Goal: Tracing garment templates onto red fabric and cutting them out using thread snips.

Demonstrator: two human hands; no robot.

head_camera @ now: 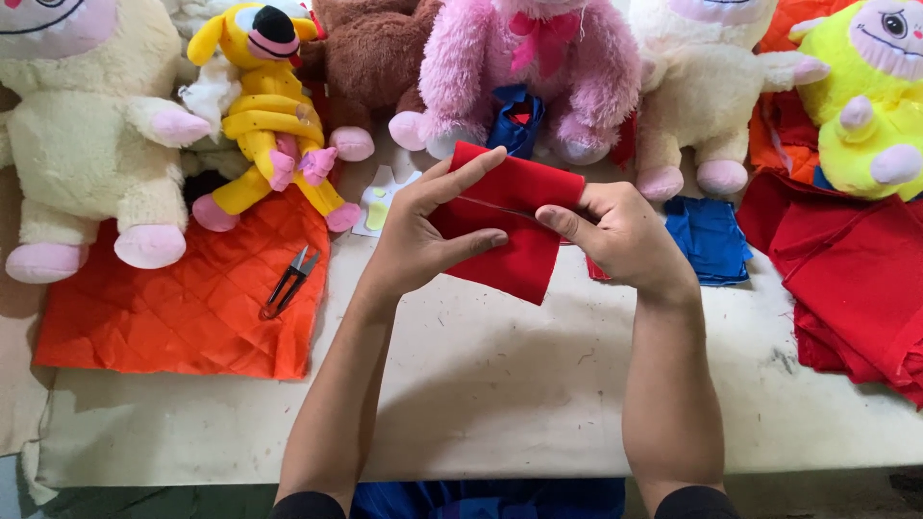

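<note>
A folded piece of red fabric is held above the worn white table, near its far half. My left hand grips its left side, thumb under and fingers stretched over the top edge. My right hand pinches the right side, index finger pointing left across the cloth. Both forearms reach up from the bottom of the view. A small pair of thread snips lies to the left on orange cloth, away from both hands.
An orange quilted cloth covers the left of the table. Blue fabric pieces and a heap of red fabric lie at the right. Several plush toys line the far edge: cream, yellow, brown, pink.
</note>
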